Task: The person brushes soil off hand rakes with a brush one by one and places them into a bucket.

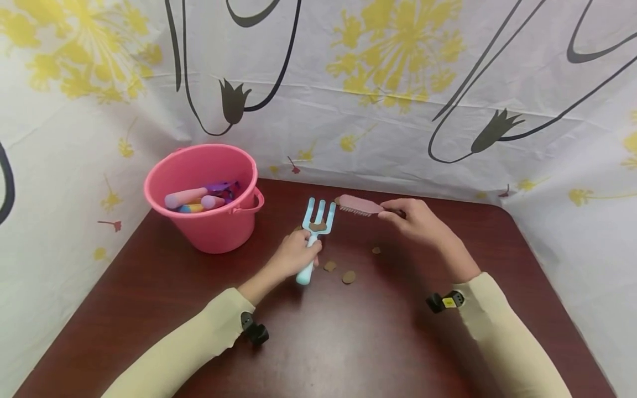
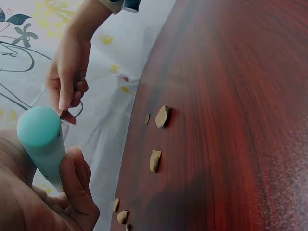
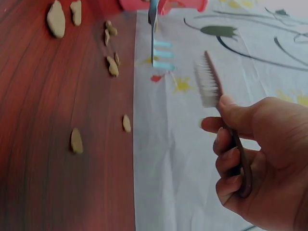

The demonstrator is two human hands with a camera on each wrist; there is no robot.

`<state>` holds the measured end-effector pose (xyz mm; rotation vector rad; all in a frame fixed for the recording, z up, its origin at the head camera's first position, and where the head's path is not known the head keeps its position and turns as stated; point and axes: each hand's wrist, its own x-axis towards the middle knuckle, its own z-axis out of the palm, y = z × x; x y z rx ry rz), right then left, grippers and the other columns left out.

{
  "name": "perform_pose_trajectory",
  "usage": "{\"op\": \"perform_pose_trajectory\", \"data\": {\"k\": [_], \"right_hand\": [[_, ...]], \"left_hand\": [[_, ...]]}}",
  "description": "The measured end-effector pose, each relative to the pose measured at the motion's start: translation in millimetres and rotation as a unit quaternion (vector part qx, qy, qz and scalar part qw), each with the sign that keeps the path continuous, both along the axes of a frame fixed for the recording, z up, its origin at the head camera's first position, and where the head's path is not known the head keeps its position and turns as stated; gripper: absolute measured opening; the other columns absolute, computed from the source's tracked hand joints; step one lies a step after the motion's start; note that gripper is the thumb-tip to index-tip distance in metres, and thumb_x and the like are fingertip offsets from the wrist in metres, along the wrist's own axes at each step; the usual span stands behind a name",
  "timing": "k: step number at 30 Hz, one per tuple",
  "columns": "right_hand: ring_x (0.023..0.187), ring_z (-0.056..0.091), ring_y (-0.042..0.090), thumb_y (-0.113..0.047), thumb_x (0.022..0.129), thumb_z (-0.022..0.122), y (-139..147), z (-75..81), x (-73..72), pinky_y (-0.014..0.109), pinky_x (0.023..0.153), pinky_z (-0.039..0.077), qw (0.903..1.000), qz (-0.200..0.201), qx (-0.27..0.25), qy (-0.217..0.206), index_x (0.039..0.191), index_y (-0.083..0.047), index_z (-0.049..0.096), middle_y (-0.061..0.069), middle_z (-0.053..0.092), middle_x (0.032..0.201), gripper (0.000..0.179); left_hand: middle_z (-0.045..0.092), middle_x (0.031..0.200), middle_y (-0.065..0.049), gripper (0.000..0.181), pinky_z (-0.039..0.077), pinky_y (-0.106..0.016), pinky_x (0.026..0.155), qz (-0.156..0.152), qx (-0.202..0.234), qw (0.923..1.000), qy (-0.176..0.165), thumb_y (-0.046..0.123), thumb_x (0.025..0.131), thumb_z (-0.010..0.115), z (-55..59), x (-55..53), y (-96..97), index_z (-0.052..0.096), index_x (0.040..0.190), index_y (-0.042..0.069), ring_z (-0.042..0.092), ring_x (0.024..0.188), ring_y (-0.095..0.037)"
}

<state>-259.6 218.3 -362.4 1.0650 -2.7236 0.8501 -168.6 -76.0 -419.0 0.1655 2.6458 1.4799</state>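
My left hand (image 1: 297, 254) grips the pale blue handle of a small three-tined garden fork (image 1: 318, 213), held over the table with its tines pointing to the back. A brown piece (image 1: 317, 226) shows at the base of the tines; I cannot tell whether it lies on the fork or beneath it. In my right hand (image 1: 415, 221) is a pink brush (image 1: 359, 204), pinched by its dark handle with the pale bristles towards me. The brush head is just right of the tines. Flat, clay-like brown pieces lie nearby, among them a rounded one (image 1: 349, 277) and a jagged one (image 1: 330, 266).
A pink bucket (image 1: 214, 232) stands at the back left, holding several items with pink, blue and yellow handles. The dark red-brown table (image 1: 343, 348) meets a white patterned cloth (image 1: 308, 105) at its back edge. A smaller brown piece (image 1: 376, 250) lies below the right hand.
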Motion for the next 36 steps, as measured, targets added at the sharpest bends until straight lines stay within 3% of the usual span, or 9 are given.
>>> {"op": "perform_pose_trajectory", "data": {"k": [5, 11, 16, 26, 36], "right_hand": [[0.093, 0.066, 0.021, -0.013, 0.098, 0.069, -20, 1.9, 2.2, 0.046, 0.083, 0.052, 0.9983, 0.048, 0.032, -0.006, 0.117, 0.0, 0.073, 0.009, 0.073, 0.105, 0.023], [0.088, 0.064, 0.02, -0.013, 0.098, 0.069, -35, -0.6, 6.5, 0.043, 0.078, 0.052, 0.9964, 0.071, 0.044, -0.017, 0.118, 0.0, 0.073, 0.008, 0.072, 0.105, 0.024], [0.089, 0.064, 0.02, -0.014, 0.098, 0.069, -36, -3.3, 10.2, 0.042, 0.078, 0.053, 0.9969, 0.063, 0.042, -0.02, 0.121, 0.002, 0.071, 0.01, 0.072, 0.107, 0.028], [0.086, 0.064, 0.019, -0.013, 0.099, 0.068, -30, -9.1, 8.4, 0.042, 0.077, 0.052, 0.9979, 0.059, 0.024, 0.013, 0.116, 0.0, 0.072, 0.008, 0.072, 0.103, 0.023], [0.092, 0.064, 0.022, -0.012, 0.1, 0.065, -23, -2.7, 5.9, 0.045, 0.083, 0.051, 0.9995, 0.03, 0.0, 0.008, 0.119, 0.002, 0.071, 0.011, 0.072, 0.106, 0.024]], "left_hand": [[0.066, 0.068, -0.003, 0.018, 0.052, -0.033, 0.06, 0.002, 0.01, 0.9998, -0.016, 0.019, 0.1, 0.059, 0.4, 2.2, -2.7, 0.061, 0.101, 0.001, 0.063, 0.062, -0.018], [0.065, 0.067, -0.003, 0.02, 0.051, -0.034, 0.062, 0.015, 0.016, 0.9995, -0.023, 0.021, 0.1, 0.058, 0.2, 4.1, -3.2, 0.061, 0.1, 0.001, 0.063, 0.062, -0.019], [0.065, 0.068, -0.004, 0.02, 0.051, -0.035, 0.062, 0.019, 0.02, 0.9991, -0.031, 0.021, 0.1, 0.058, -2.4, 5.2, -3.5, 0.06, 0.101, 0.001, 0.063, 0.063, -0.02], [0.065, 0.066, -0.003, 0.021, 0.051, -0.034, 0.062, 0.023, 0.009, 0.9993, -0.027, 0.022, 0.101, 0.056, -3.4, 7.1, -3.7, 0.061, 0.099, 0.002, 0.064, 0.061, -0.019], [0.065, 0.068, -0.003, 0.02, 0.052, -0.035, 0.061, 0.027, 0.018, 0.9991, -0.026, 0.021, 0.102, 0.056, -4.2, 6.8, -5.9, 0.061, 0.102, 0.001, 0.064, 0.062, -0.02]]}}
